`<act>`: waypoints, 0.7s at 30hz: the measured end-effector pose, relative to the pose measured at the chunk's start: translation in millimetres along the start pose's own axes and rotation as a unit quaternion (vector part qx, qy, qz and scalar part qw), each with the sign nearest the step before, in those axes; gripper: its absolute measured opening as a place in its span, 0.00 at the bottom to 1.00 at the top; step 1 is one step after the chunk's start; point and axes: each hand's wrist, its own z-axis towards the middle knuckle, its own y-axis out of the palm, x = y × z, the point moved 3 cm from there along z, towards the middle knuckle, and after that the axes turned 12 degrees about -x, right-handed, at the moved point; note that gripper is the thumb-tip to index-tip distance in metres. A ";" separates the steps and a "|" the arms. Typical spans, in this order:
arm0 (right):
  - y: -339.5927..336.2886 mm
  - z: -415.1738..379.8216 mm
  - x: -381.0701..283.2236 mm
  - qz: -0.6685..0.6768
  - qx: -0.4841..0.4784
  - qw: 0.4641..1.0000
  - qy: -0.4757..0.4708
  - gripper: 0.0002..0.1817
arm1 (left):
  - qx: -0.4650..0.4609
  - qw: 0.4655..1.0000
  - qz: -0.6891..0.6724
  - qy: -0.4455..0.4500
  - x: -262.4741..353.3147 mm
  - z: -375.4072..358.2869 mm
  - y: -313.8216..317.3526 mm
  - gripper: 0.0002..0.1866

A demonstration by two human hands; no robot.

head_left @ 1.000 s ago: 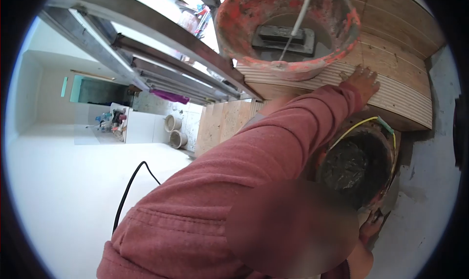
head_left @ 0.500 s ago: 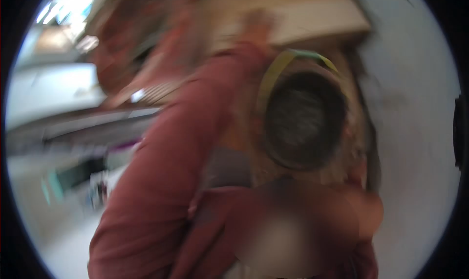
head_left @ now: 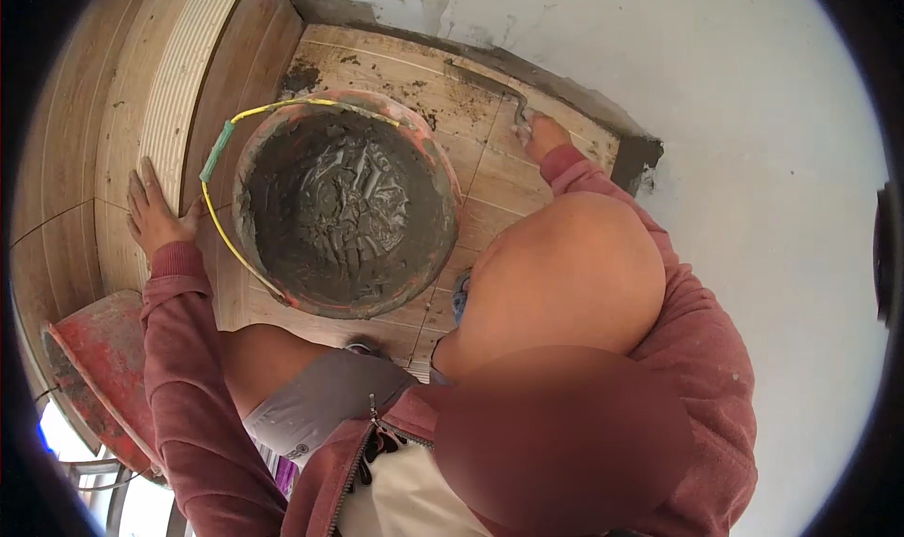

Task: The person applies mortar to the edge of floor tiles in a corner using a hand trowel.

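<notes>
Seen from above, crouched on wood-look floor tiles (head_left: 513, 184): a round, mortar-smeared red bucket (head_left: 347, 203) full of wet grey mortar, standing in the middle between both hands. Left hand (head_left: 153, 215) spread flat, fingers apart, pressed on the ribbed wood-look step tile (head_left: 179, 95) just left of the bucket, gripping nothing. Right hand (head_left: 543, 134) reached out to the right of the bucket, near the wall, closed around the handle of a small metal trowel (head_left: 499, 90) whose blade lay along the dark mortar joint (head_left: 565, 90) at the foot of the white wall (head_left: 716, 113). Judged heavy, that bucket, its load soft and sloppy, its rim gritty and slick; best taken by the thin yellow wire handle (head_left: 226, 222) with green grip, lying over the rim on the left. Crumbs of mortar scattered on the tiles beyond the bucket. A second red tub (head_left: 94, 368) lower left of the bucket, partly cut off. Bare knee (head_left: 565, 273) crowding the bucket's right side, in the way of any lift.
</notes>
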 end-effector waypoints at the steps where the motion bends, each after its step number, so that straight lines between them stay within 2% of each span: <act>1: -2.6 3.3 1.5 -0.002 -0.032 0.999 0.019 0.18 | -0.003 1.000 0.000 0.001 -0.5 -0.3 1.3 0.53; 2: -5.8 7.3 2.3 -0.005 -0.063 0.997 0.037 0.19 | 0.005 1.000 -0.006 0.007 -1.7 0.3 2.3 0.53; 6: -14.2 28.4 14.7 -0.028 -0.084 0.995 0.056 0.19 | 0.018 1.000 -0.016 0.019 -5.3 2.2 6.3 0.53; 8: -5.8 46.1 32.5 -0.001 -0.033 0.998 0.048 0.20 | 0.018 1.000 -0.015 0.017 -5.4 2.8 6.5 0.53; 11: -37.9 21.6 2.2 0.012 -0.044 0.996 0.077 0.20 | 0.021 1.000 -0.010 0.018 -7.1 2.3 9.4 0.53; 14: -17.0 8.1 8.3 -0.029 0.010 0.997 0.064 0.21 | 0.023 1.000 -0.011 0.019 -7.1 4.2 7.8 0.53; 15: -19.0 6.8 3.1 -0.031 0.007 0.998 0.063 0.21 | 0.020 0.999 -0.014 0.021 -7.3 3.0 7.6 0.53; 17: -19.5 6.0 -6.8 -0.084 -0.071 0.991 0.074 0.21 | 0.025 0.999 -0.014 0.022 -8.1 2.8 9.3 0.53; 21: -9.8 21.4 -9.2 -0.087 -0.051 0.992 0.076 0.20 | 0.039 0.999 -0.013 0.025 -8.8 4.1 11.2 0.52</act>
